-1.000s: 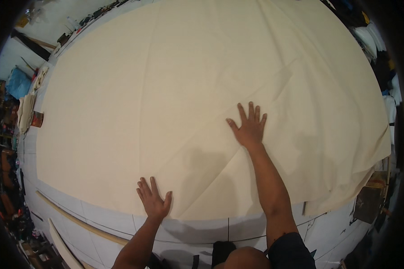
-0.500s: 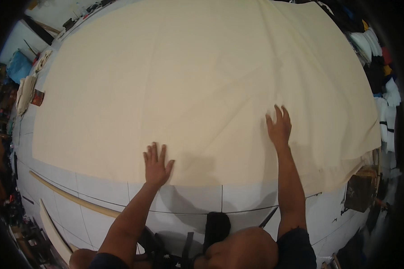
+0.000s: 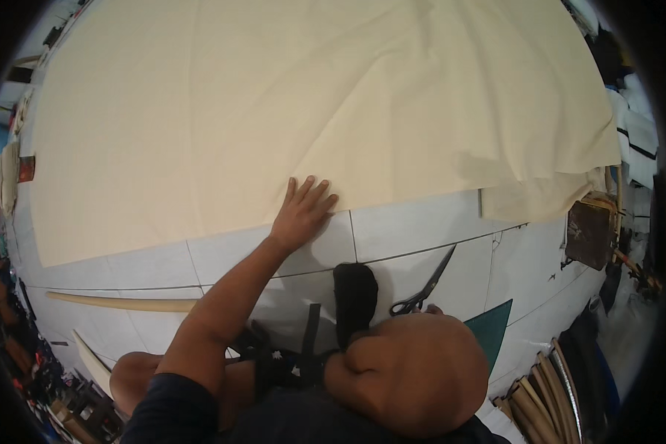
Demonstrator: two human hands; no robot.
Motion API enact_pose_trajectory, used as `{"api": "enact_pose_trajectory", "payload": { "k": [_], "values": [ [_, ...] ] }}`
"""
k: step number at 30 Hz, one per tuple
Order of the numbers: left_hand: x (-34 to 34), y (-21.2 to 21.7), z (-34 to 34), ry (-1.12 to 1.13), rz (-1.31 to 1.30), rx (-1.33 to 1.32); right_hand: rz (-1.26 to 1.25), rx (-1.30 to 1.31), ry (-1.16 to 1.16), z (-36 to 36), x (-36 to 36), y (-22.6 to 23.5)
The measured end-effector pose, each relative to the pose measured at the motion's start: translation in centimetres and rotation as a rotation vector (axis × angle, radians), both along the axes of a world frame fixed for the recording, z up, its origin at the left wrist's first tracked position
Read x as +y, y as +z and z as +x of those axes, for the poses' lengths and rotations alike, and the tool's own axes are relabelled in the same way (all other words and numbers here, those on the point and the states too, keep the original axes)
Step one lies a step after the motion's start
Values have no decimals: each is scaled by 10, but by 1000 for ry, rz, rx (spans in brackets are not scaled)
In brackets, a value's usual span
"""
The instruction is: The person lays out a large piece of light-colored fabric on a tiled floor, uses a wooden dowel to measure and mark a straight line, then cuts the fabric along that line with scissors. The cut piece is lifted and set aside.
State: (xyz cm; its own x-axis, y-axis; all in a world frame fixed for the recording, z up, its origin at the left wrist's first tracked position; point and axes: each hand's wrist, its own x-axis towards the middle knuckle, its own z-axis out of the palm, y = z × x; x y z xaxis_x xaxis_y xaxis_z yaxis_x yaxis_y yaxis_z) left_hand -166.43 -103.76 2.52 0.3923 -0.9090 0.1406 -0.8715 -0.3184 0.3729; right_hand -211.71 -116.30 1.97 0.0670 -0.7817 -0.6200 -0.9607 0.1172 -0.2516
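Note:
My left hand (image 3: 303, 211) lies flat with fingers spread on the near edge of a large cream cloth (image 3: 222, 133). The cloth covers much of the tiled floor and has creases running across its right half. Dark-handled scissors (image 3: 429, 287) rest on the tiles, blades pointing away and to the right. Beside their handles, a few fingertips of my right hand (image 3: 434, 310) show past my bent knee. The knee hides the rest of that hand, so its grip on the scissors cannot be made out.
A long pale curved strip (image 3: 126, 303) lies on the tiles at left. A green flat sheet (image 3: 492, 329) pokes out right of my knee. At the right stand a brown box (image 3: 590, 233) and several rolls (image 3: 536, 407). My black-covered foot (image 3: 355, 292) is in the middle.
My right hand has left the cloth and come back behind my knee near the scissors. My left hand stays on the cloth's near edge. The view has tipped down toward my legs.

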Motion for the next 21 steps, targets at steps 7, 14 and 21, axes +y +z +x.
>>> {"api": "enact_pose_trajectory", "payload": {
  "k": [7, 14, 21],
  "values": [
    [-7, 1, -1, 4, -56, 122, 341, -87, -202, 31, 12, 4],
    [-17, 1, -10, -26, -15, 25, 120, -153, -73, 76, 5, 1],
    [-21, 10, -12, 48, 18, 130, -239, -208, 63, 94, -13, 26]
  ]
}}
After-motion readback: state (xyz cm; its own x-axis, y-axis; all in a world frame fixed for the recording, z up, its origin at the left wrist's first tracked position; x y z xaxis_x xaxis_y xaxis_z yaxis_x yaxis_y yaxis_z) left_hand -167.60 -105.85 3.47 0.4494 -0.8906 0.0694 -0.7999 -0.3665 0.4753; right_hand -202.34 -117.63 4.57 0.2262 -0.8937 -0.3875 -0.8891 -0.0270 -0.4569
